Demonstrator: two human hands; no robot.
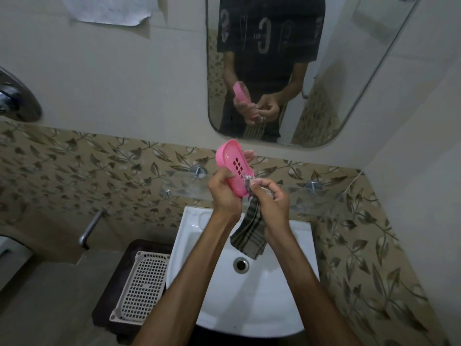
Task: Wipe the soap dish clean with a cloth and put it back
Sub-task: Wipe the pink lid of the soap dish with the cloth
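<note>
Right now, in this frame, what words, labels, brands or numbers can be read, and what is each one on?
Shirt in the mirror: large pale letters, mirrored; one looks like "G" and one like "3", no whole word readable.
Small print beside the big letter on the shirt: too blurred to read.
Paper on the wall: faint marks, too small to read.
Pink soap dish, cloth, sink, basket: no text visible.

Above the white sink point(252, 295): one pink soap dish point(233, 164), one striped cloth point(249, 236), two hands, left hand point(224, 193) and right hand point(272, 203). One mirror point(349, 71) higher up. One slotted tray point(142, 288) left of it.
</note>
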